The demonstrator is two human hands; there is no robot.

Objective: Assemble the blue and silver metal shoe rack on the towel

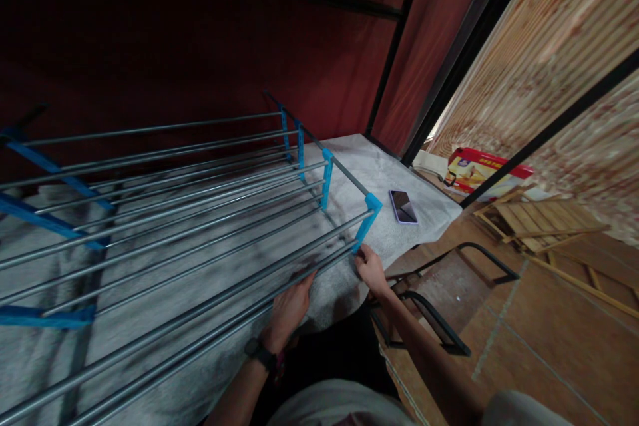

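Observation:
A rack of grey metal tubes [219, 213] joined by blue plastic brackets lies across a table [249, 266] covered with grey-white cloth. My left hand [293, 299] is at the nearest low tube [264, 301], its fingers curled against it close to the right end. At the near right corner, my right hand [370, 269] has its fingers closed at the lower end of a blue bracket [365, 226], where that tube meets it. Part of those fingertips is hidden by the bracket. More blue brackets [64, 316] hold the tubes on the left side.
A phone [403, 206] lies on the cloth right of the rack. Beside the table is a black-framed chair [449, 286]. Behind it are a folded wooden chair [544, 223] and a red-yellow box [484, 173]. Black metal posts [449, 73] rise at the table's far corner.

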